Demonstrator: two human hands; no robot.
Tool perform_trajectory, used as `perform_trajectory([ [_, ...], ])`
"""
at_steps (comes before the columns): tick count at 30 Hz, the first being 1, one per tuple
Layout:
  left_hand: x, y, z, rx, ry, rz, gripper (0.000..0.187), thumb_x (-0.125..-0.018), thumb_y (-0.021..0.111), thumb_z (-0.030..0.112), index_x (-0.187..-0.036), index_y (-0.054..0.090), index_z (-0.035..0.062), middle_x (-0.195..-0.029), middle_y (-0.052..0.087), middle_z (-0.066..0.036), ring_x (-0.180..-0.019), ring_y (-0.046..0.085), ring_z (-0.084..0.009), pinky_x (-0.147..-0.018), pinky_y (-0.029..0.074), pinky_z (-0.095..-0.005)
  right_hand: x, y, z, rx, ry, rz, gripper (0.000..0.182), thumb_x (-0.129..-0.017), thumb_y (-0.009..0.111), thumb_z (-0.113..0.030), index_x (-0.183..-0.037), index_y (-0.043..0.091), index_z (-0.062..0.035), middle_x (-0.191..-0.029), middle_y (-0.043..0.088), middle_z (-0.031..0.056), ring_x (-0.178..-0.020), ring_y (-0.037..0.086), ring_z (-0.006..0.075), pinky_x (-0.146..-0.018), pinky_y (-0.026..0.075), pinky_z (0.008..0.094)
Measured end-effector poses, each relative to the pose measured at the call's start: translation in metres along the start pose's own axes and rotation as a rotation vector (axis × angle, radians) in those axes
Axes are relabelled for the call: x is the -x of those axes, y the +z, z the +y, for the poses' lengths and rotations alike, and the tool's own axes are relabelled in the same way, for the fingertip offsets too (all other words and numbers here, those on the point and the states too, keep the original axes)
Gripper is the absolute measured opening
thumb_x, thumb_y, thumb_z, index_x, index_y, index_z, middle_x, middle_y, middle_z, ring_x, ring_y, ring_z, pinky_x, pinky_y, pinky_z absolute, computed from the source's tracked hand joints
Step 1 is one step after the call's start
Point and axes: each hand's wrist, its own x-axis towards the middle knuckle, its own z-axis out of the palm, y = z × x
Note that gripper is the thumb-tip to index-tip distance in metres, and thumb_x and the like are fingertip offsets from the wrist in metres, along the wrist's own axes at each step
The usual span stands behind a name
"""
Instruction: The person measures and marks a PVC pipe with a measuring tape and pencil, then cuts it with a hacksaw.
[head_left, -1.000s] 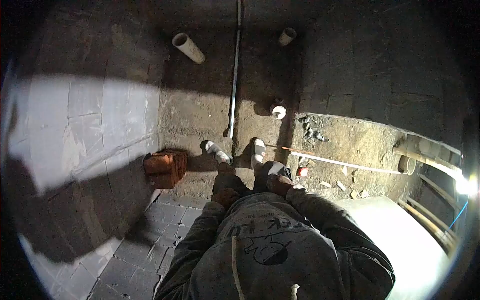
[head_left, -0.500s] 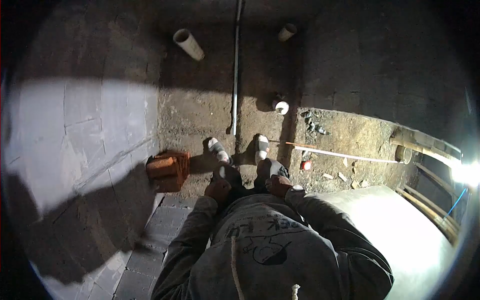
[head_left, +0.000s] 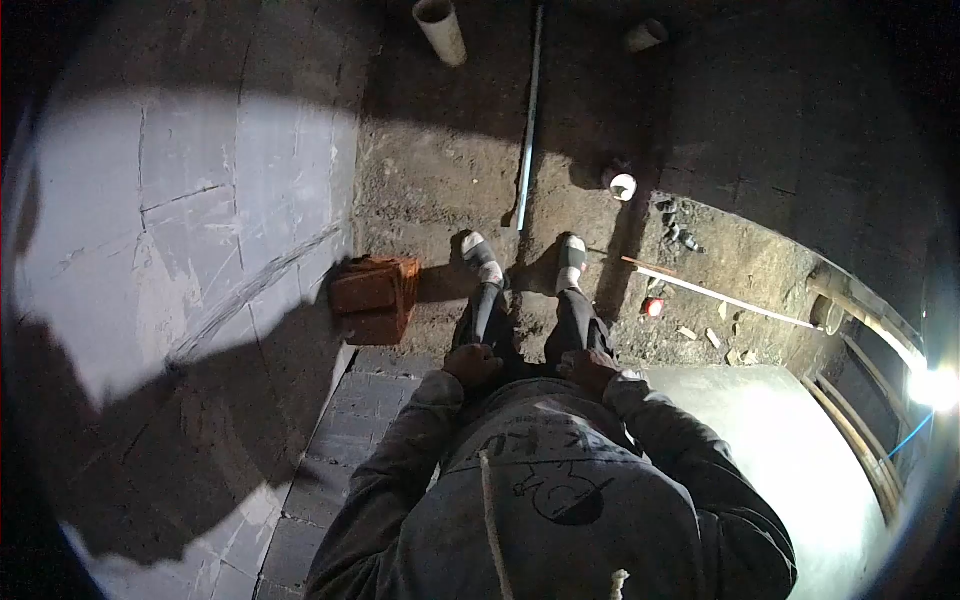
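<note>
My left hand [head_left: 473, 366] is closed on the dark trousers [head_left: 483, 318] at my left thigh. On the other side, my right hand [head_left: 588, 370] has its fingers curled on the cloth over my right thigh. Both hands are in shadow, so the single fingers are hard to make out. Beyond them, my feet stand apart on the rough floor [head_left: 430, 180], in grey and white footwear [head_left: 572, 252]. My grey top [head_left: 560, 460] with dark print fills the lower middle.
Reddish bricks [head_left: 372, 300] are stacked at the left wall. A thin pipe [head_left: 530, 130] lies ahead; upright pipe stubs [head_left: 441, 32] and a white-rimmed pipe [head_left: 622, 187] stand around it. A pale board [head_left: 760, 430], poles [head_left: 850, 440] and a bright lamp [head_left: 933, 388] are at right.
The view has shifted, so the floor, bricks and pipes sit further right and higher. My hands have moved slightly closer to my waist, and more of my ankles shows below the trouser legs.
</note>
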Motion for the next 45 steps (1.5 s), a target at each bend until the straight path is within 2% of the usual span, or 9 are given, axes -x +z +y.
perform_trajectory([
  [11,-0.095,0.02,-0.015,0.224,0.144,-0.29,0.03,-0.08,0.062,0.031,-0.095,0.063,0.0046,-0.088,0.064,-0.012,-0.083,0.061,-0.0233,-0.076,0.047,-0.0364,-0.046,0.021,0.118,0.019,0.016,-0.264,0.024,-0.083,0.054,-0.032,-0.086,0.061,-0.0094,-0.087,0.063,0.0147,-0.083,0.061,0.0314,-0.072,0.047,0.0445],
  [16,-0.248,0.051,-0.031,0.559,0.311,0.161,0.018,-0.08,0.066,0.019,-0.092,0.06,0.0067,-0.079,0.061,-0.004,-0.069,0.059,-0.0136,-0.062,0.047,-0.0295,-0.11,0.027,0.199,-0.035,-0.001,-0.108,0.02,-0.081,0.056,-0.029,-0.084,0.061,-0.0092,-0.082,0.062,0.0126,-0.077,0.061,0.0291,-0.065,0.046,0.0421],
  [21,-0.386,0.026,-0.015,0.782,0.183,0.252,0.019,-0.078,0.065,0.011,-0.094,0.059,0.0058,-0.081,0.058,-0.004,-0.067,0.054,-0.0101,-0.061,0.046,-0.0275,-0.187,-0.018,0.264,-0.077,-0.124,0.242,0.017,-0.079,0.058,-0.025,-0.081,0.06,-0.0089,-0.077,0.062,0.0105,-0.07,0.061,0.0268,-0.059,0.046,0.0397],
  [25,-0.49,0.001,-0.032,0.27,0.39,0.516,0.026,-0.08,0.061,0.014,-0.103,0.059,0.0016,-0.088,0.062,-0.007,-0.075,0.058,-0.0168,-0.065,0.048,-0.0304,-0.233,-0.102,0.317,0.254,-0.26,0.917,0.014,-0.078,0.06,-0.022,-0.079,0.06,-0.0087,-0.073,0.062,0.0088,-0.065,0.061,0.025,-0.054,0.046,0.0378],
  [27,-0.52,-0.006,-0.037,0.407,0.322,0.536,0.028,-0.082,0.06,0.017,-0.106,0.059,0.0027,-0.086,0.063,-0.007,-0.075,0.058,-0.0165,-0.061,0.049,-0.0292,-0.226,-0.126,0.34,-0.731,-0.188,0.988,0.013,-0.078,0.06,-0.018,-0.083,0.06,-0.0067,-0.073,0.061,0.0128,-0.068,0.061,0.0299,-0.058,0.048,0.0371],
  [31,-0.567,-0.008,-0.016,0.438,0.158,0.448,0.026,-0.087,0.057,0.027,-0.102,0.059,0.0057,-0.079,0.06,-0.001,-0.062,0.052,-0.006,-0.048,0.041,-0.0206,-0.289,-0.113,0.498,-0.287,0.235,1.36,0.015,-0.078,0.056,-0.009,-0.091,0.06,-0.0029,-0.075,0.061,0.0172,-0.072,0.061,0.0342,-0.063,0.048,0.0378],
  [32,-0.58,-0.006,-0.021,0.524,0.147,0.397,0.026,-0.087,0.057,0.027,-0.102,0.059,0.0059,-0.078,0.059,0.0,-0.062,0.052,-0.0059,-0.047,0.04,-0.0198,-0.303,-0.095,0.531,-0.223,0.214,1.41,0.014,-0.081,0.057,-0.012,-0.091,0.06,-0.0038,-0.073,0.061,0.004,-0.064,0.062,0.0211,-0.057,0.048,0.0333],
  [34,-0.594,0.002,-0.025,0.503,0.202,0.385,0.026,-0.088,0.057,0.027,-0.103,0.057,0.0052,-0.078,0.059,0.0,-0.059,0.051,-0.0064,-0.047,0.04,-0.0197,-0.338,-0.075,0.564,-0.92,0.132,1.359,0.014,-0.084,0.053,-0.012,-0.09,0.06,-0.0025,-0.079,0.063,0.0112,-0.071,0.063,0.0265,-0.062,0.048,0.0361],
  [45,-0.596,0.039,-0.008,0.546,0.187,0.461,0.029,-0.087,0.059,0.029,-0.107,0.058,0.0074,-0.083,0.061,-0.003,-0.062,0.054,-0.0081,-0.051,0.043,-0.0222,-0.415,-0.2,0.477,-0.076,0.132,1.086,0.024,-0.081,0.058,-0.025,-0.087,0.067,-0.0045,-0.08,0.064,0.0187,-0.073,0.061,0.0343,-0.065,0.048,0.0407],
])
